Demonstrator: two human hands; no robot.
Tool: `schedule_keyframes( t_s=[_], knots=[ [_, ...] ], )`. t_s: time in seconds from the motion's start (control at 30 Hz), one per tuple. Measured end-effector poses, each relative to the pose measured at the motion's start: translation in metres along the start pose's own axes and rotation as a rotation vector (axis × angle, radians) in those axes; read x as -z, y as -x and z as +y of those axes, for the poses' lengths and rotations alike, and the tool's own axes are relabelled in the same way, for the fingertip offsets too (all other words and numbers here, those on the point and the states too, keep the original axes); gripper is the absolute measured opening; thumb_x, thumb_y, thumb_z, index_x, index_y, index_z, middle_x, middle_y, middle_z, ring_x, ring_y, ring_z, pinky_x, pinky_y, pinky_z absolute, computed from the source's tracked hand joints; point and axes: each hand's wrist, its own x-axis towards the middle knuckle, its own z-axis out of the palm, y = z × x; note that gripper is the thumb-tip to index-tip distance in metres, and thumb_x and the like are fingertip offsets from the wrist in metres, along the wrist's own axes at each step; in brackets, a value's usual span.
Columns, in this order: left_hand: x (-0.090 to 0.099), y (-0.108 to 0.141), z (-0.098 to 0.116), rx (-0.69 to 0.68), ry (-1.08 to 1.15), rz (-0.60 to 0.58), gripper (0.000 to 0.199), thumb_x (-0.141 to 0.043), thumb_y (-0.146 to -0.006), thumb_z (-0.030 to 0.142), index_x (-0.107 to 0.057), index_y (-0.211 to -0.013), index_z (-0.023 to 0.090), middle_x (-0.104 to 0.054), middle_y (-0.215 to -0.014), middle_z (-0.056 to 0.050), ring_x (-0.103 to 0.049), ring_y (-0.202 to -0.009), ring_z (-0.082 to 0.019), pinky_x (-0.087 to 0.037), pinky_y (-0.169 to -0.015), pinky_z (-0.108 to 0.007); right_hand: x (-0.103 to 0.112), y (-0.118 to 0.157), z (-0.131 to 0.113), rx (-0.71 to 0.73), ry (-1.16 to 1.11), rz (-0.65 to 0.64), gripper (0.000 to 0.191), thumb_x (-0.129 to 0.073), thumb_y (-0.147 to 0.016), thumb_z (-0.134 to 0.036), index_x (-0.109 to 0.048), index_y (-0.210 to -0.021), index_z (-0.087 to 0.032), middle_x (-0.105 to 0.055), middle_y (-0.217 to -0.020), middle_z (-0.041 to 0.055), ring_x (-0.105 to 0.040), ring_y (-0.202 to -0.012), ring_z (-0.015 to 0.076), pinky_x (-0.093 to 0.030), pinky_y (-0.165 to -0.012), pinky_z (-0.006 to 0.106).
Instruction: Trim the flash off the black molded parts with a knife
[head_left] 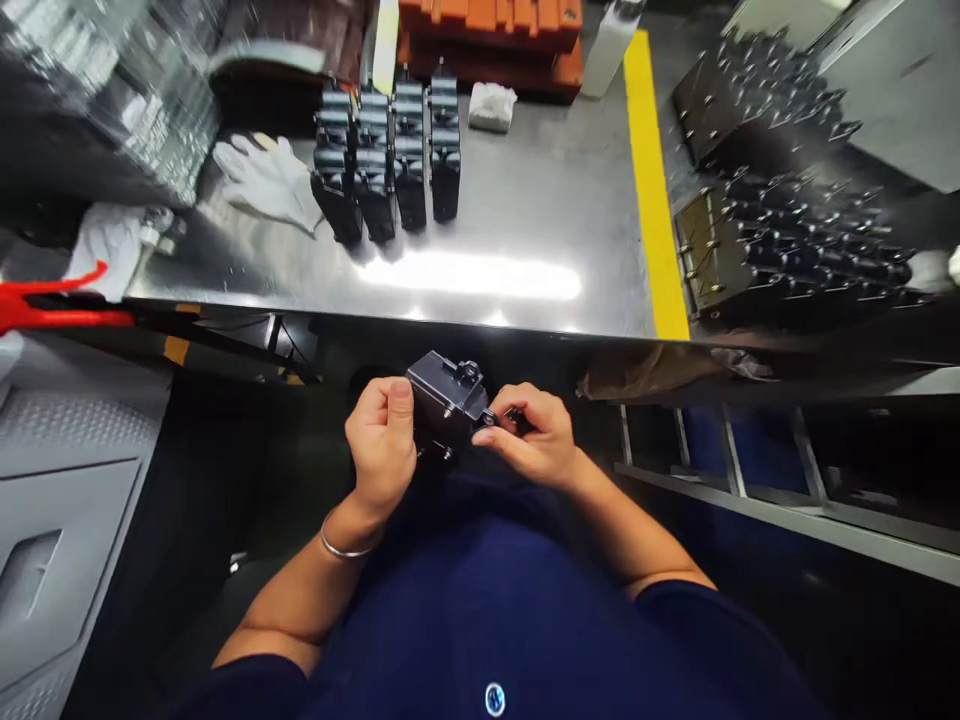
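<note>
A black box-shaped part (pixel 448 395) with small metal pins on its side is held in front of my body, below the table's front edge. My left hand (pixel 384 440) is wrapped round its left end, thumb on top. At its right end, my right hand (pixel 531 435) pinches a small dark piece (pixel 489 420) against the part; the fingers partly hide it. Several similar black parts (pixel 411 155) stand in rows on the metal table (pixel 540 215), beyond my hands.
An orange block (pixel 491 40) and a white lump (pixel 492 107) are at the back. White gloves (pixel 266 180) lie left. Right of the yellow tape (pixel 654 190) stand pin-studded dark assemblies (pixel 802 240). Red-handled tool (pixel 64 303) at far left; metal rack (pixel 787 510) lower right.
</note>
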Motion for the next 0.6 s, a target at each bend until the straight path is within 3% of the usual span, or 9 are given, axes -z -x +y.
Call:
schedule_keyframes(
  t_s=[0.1, 0.17, 0.33, 0.6],
  knots=[
    [-0.002, 0.005, -0.002, 0.07, 0.161, -0.186, 0.03, -0.072, -0.083, 0.045, -0.074, -0.093, 0.017, -0.075, -0.084, -0.004, -0.069, -0.075, -0.016, -0.056, -0.071, -0.026, -0.015, -0.009, -0.001, -0.123, -0.037, 0.178, 0.026, -0.067, -0.088, -0.041, -0.06, -0.074, -0.02, -0.054, -0.059, -0.005, -0.043, -0.048, 0.0058, -0.036, -0.046, 0.019],
    [-0.002, 0.009, -0.001, 0.096, 0.199, -0.237, 0.027, -0.075, -0.081, 0.039, -0.076, -0.096, 0.017, -0.078, -0.093, -0.007, -0.073, -0.086, -0.021, -0.058, -0.081, -0.03, -0.017, -0.016, -0.003, -0.195, -0.052, 0.191, 0.031, -0.067, -0.086, -0.046, -0.061, -0.073, -0.019, -0.057, -0.06, -0.0037, -0.046, -0.05, 0.0069, -0.039, -0.048, 0.02],
    [0.001, 0.014, 0.002, 0.06, 0.206, -0.167, 0.022, -0.079, -0.078, 0.035, -0.079, -0.094, 0.021, -0.08, -0.09, -0.004, -0.075, -0.087, -0.021, -0.059, -0.082, -0.028, -0.014, -0.019, -0.007, -0.219, -0.084, 0.095, 0.032, -0.066, -0.087, -0.045, -0.063, -0.071, -0.018, -0.058, -0.061, -0.0019, -0.051, -0.054, 0.0083, -0.042, -0.05, 0.02],
    [0.005, 0.011, -0.003, -0.102, 0.06, -0.117, 0.018, -0.078, -0.078, 0.035, -0.08, -0.091, 0.021, -0.08, -0.087, -0.005, -0.075, -0.081, -0.022, -0.061, -0.078, -0.032, -0.024, -0.008, -0.001, -0.257, -0.026, 0.088, 0.029, -0.061, -0.09, -0.045, -0.064, -0.081, -0.018, -0.06, -0.067, -0.001, -0.054, -0.059, 0.0094, -0.046, -0.056, 0.022]
  ],
)
